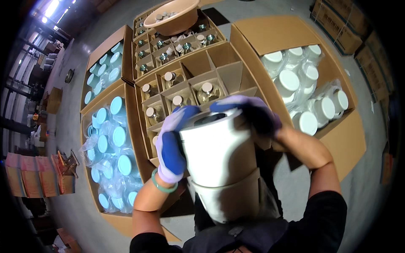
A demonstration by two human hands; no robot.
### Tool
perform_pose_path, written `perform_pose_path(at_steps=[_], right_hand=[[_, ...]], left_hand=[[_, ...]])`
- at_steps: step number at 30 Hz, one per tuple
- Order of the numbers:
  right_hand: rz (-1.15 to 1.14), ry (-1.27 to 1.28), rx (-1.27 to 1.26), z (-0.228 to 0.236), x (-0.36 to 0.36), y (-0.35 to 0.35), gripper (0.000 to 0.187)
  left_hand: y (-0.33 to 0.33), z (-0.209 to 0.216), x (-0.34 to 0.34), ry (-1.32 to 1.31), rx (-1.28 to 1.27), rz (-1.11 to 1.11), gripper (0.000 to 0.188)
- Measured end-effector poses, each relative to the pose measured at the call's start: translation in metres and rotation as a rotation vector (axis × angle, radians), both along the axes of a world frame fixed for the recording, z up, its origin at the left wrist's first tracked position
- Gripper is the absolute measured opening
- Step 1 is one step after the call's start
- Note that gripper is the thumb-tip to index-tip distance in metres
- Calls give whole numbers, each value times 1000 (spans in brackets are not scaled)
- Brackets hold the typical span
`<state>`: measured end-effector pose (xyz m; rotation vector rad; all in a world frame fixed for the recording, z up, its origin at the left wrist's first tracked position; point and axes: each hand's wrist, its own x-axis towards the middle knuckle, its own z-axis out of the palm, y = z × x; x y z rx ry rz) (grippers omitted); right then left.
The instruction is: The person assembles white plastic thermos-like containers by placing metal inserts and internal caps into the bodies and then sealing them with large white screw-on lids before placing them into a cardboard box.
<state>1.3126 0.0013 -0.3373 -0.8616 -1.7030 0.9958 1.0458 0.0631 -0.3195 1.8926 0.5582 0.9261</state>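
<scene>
A large white cylindrical container (219, 156) stands upright close in front of my body, with a ring-like top and a dark round opening. A seam runs around it, and a second white section (230, 196) sits directly below. My left hand (172, 145), in a lilac and blue glove, wraps round its upper left side. From the right, my right hand (257, 111), gloved the same way, grips the upper rim; its fingers are partly in shadow. What supports the lower section is hidden. Just beyond is a divided carton (217, 50) with clear glass bottles (207, 92) with pale caps.
On the left, cartons hold light-blue-lidded containers (119, 135) in plastic film. To the right, an open carton (291, 31) holds white-lidded containers (325, 109). A peach basin (175, 19) rests on the far divided carton. Stacked boxes (337, 27) stand at the far right.
</scene>
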Motion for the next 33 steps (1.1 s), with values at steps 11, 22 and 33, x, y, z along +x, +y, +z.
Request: perform_pose_path(at_steps=[11, 22, 33], right_hand=[[10, -44, 368, 13, -5, -3, 54], [46, 252, -322, -31, 9, 19, 53], [180, 102, -25, -14, 4, 20, 35]], left_hand=[[17, -30, 0, -308, -575, 42, 80], [11, 7, 12, 48, 130, -35, 73], [25, 4, -9, -1, -341, -88, 57]])
